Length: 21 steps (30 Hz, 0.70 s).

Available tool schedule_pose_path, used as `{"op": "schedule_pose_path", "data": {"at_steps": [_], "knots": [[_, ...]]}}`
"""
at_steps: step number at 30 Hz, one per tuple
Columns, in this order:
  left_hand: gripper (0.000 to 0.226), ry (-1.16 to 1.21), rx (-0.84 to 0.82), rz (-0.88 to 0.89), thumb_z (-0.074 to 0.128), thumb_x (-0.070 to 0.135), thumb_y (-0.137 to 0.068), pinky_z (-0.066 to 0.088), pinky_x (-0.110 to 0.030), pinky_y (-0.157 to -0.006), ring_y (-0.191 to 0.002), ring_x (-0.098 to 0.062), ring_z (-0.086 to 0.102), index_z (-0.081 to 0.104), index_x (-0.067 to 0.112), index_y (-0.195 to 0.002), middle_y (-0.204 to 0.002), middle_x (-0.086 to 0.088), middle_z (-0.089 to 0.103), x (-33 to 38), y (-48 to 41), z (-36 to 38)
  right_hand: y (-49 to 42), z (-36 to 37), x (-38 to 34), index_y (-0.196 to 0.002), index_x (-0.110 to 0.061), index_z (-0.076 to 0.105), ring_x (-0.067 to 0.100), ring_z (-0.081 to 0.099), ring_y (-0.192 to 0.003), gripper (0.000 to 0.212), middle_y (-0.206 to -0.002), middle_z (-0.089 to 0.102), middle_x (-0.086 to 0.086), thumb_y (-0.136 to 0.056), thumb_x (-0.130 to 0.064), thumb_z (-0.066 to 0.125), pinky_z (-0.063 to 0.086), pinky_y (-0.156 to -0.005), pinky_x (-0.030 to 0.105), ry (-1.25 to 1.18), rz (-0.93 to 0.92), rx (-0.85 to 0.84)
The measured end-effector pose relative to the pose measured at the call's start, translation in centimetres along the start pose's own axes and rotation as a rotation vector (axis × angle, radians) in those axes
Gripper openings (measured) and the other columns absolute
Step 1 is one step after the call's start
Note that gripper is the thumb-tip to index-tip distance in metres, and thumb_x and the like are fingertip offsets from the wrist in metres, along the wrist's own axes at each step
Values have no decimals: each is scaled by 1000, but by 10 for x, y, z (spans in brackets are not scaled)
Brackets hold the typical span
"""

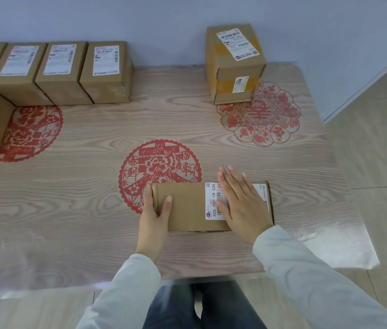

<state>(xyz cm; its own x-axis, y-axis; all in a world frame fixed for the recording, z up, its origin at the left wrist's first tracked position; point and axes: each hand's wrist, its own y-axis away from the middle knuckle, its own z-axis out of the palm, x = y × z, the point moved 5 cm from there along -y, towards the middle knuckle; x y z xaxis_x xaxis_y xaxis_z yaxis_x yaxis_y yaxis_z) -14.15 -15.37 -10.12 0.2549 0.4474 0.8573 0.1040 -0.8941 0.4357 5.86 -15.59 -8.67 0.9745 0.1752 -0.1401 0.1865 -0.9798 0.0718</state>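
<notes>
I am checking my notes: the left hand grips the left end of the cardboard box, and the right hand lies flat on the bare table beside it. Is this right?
Not quite. In the head view the right hand lies flat on top of the cardboard box, partly over its shipping label, not on the table. The left hand does grip the left end.
</notes>
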Motion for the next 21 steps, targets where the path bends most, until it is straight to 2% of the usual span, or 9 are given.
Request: {"op": "schedule_pose_path", "data": {"at_steps": [5,8,9,11,14,18,21], "knots": [[61,23,5,4,46,34,-98,35,-26,-100,-127,-14,43,19,25,-152,-146,5,41,2,3,-3,-3,-5,2,-141,2,37,20,23,-140,74,-147,41,12,-100,-52,7,3,-117,27,-73,-39,-42],[63,111,37,-1,45,34,-98,28,-22,-103,-133,-5,32,14,26,-152,-148,13,31,6,13,-3,-5,-16,14,-148,-6,25,7,3,-143,83,-153,18,-4,-93,-65,4,-9,-114,14,-210,-51,40],[64,130,55,-2,45,34,-98,26,-20,-102,-131,-1,30,12,27,-153,-146,16,30,7,18,-3,-5,-22,20,-149,-10,20,1,-4,-141,80,-151,10,-10,-93,-65,9,-12,-111,10,-255,-39,49],[67,139,116,5,45,36,-97,23,-21,-107,-133,2,24,8,27,-153,-151,17,22,4,27,-2,-5,-31,37,-150,-18,16,-5,-10,-138,62,-148,1,-17,-99,-51,28,-10,-110,10,-344,21,13],[75,175,231,13,46,40,-94,14,-27,-117,-145,-3,11,1,27,-153,-160,11,7,-4,42,7,-7,-38,68,-149,-27,22,5,1,-145,54,-155,8,-15,-99,-38,38,10,-114,24,-496,142,-23],[82,205,392,-93,43,40,-95,0,-19,-111,-139,4,-9,-15,24,-150,-158,11,-17,-12,78,45,-3,-37,99,-148,-23,29,4,9,-144,51,-150,12,-17,-99,-33,41,10,-108,17,-699,118,-105],[90,286,469,-156,44,44,-93,-4,-23,-114,-143,-4,-14,-23,22,-148,-156,10,-23,-15,109,91,5,-31,126,-146,-21,35,4,13,-144,50,-157,18,-5,-98,-32,45,12,-110,18,-863,115,-160]]}}
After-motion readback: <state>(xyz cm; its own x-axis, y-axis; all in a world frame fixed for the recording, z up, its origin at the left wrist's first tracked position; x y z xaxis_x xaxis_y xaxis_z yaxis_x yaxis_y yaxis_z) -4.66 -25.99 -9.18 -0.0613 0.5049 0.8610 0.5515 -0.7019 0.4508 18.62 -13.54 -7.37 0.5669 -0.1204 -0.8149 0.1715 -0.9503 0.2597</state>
